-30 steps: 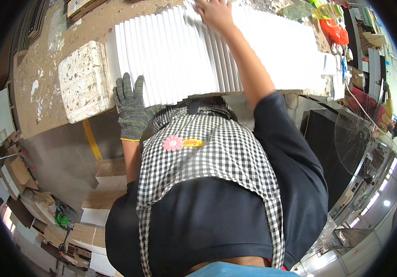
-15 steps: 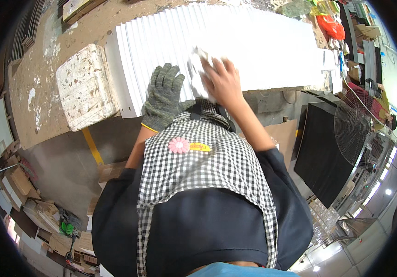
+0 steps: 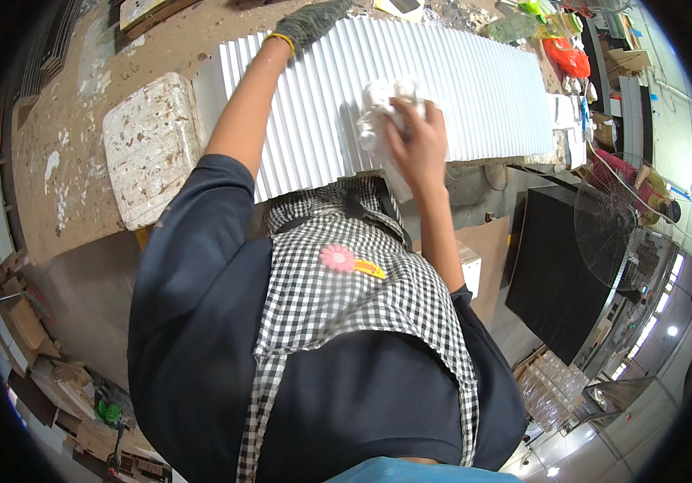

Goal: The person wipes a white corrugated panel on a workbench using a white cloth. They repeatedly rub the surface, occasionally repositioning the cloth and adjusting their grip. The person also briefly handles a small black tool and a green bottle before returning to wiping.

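Note:
A long row of narrow white strips (image 3: 475, 97) stands packed side by side on the workbench. My right hand (image 3: 422, 145), bare, is closed on a crumpled white cloth (image 3: 382, 101) that rests on top of the strips near the middle of the row. My left hand (image 3: 314, 26), in a grey-green knit glove with a yellow cuff, reaches across the left part of the row to its far edge. Its fingers run together at the top of the picture, so their grip cannot be made out.
A paint-spattered pale block (image 3: 151, 149) lies left of the row on the stained brown workbench (image 3: 48, 173). A red plastic bag (image 3: 567, 58) and a clear bottle (image 3: 515, 28) are at the far right. A large fan (image 3: 615, 217) and a black panel (image 3: 551, 270) stand right of the bench.
My left hand has moved from the near edge of the strips to the far edge. My right hand and the cloth have shifted slightly right.

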The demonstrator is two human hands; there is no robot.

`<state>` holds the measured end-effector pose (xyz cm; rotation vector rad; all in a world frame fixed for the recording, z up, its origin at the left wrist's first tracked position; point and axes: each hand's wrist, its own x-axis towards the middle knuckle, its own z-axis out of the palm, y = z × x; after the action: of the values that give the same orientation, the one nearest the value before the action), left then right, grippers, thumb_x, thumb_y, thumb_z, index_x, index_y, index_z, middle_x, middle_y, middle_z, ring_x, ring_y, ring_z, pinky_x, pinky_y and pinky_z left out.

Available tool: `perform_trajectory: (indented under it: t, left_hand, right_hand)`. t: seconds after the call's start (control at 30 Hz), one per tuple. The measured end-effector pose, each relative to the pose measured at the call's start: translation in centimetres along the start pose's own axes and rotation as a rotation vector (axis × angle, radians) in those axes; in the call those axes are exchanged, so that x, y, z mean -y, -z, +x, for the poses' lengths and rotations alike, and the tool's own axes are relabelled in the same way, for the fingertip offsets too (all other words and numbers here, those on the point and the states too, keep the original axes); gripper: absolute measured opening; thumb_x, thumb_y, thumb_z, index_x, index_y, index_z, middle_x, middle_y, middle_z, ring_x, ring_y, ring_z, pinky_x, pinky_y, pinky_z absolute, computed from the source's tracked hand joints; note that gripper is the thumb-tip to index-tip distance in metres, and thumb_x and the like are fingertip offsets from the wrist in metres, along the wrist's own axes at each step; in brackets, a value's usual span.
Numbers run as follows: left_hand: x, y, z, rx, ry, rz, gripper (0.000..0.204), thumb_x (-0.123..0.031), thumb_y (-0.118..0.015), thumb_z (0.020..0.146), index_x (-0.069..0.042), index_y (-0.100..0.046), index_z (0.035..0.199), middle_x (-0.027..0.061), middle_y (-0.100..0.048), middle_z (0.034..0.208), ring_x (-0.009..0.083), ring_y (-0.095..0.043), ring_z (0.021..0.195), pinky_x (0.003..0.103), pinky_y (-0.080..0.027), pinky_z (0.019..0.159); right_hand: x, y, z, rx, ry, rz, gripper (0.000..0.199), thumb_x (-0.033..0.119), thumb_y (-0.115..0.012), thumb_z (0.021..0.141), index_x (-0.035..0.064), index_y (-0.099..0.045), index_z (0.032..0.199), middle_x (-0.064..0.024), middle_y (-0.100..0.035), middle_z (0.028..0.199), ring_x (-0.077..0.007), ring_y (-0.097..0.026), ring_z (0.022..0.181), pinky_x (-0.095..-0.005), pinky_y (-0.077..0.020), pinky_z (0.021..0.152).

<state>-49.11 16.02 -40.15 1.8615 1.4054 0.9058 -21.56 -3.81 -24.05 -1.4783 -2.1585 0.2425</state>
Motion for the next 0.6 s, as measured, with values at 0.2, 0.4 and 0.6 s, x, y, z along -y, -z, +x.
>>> perform_trajectory:
  t: [0.2, 0.4, 0.6]
  left_hand:
    - [4.7, -3.9, 1.5, -0.092, 0.000, 0.133, 0.053, -0.039, -0.040, 0.106, -0.009, -0.057, 0.146, 0.0111, -0.060, 0.146, 0.0237, -0.054, 0.137, 0.036, -0.039, 0.117]
    - [-2.0, -0.9, -0.5, 0.012, 0.030, 0.472, 0.051, -0.028, -0.033, 0.107, -0.018, -0.044, 0.156, 0.0070, -0.046, 0.159, 0.0279, -0.049, 0.141, 0.040, -0.039, 0.119]
    - [-3.9, -1.1, 0.5, -0.017, 0.052, 0.299, 0.055, -0.045, -0.030, 0.108, -0.022, -0.043, 0.156, 0.0059, -0.044, 0.160, 0.0308, -0.046, 0.143, 0.045, -0.036, 0.119]
  right_hand:
    - [-1.9, -6.8, 2.4, 0.043, -0.074, -0.167, 0.025, 0.021, -0.077, 0.082, 0.0112, -0.070, 0.104, -0.0114, -0.060, 0.098, -0.0328, -0.060, 0.094, -0.0457, -0.0471, 0.082]
    - [-3.1, -13.6, 14.9, 0.020, -0.097, -0.236, 0.029, 0.022, -0.073, 0.082, 0.0086, -0.070, 0.107, -0.0179, -0.064, 0.104, -0.0382, -0.064, 0.098, -0.0499, -0.0515, 0.081]
    - [-7.5, -13.4, 20.9, -0.046, -0.169, -0.077, 0.031, 0.026, -0.075, 0.085, 0.0062, -0.068, 0.108, -0.0202, -0.063, 0.110, -0.0365, -0.067, 0.093, -0.0471, -0.0554, 0.081]
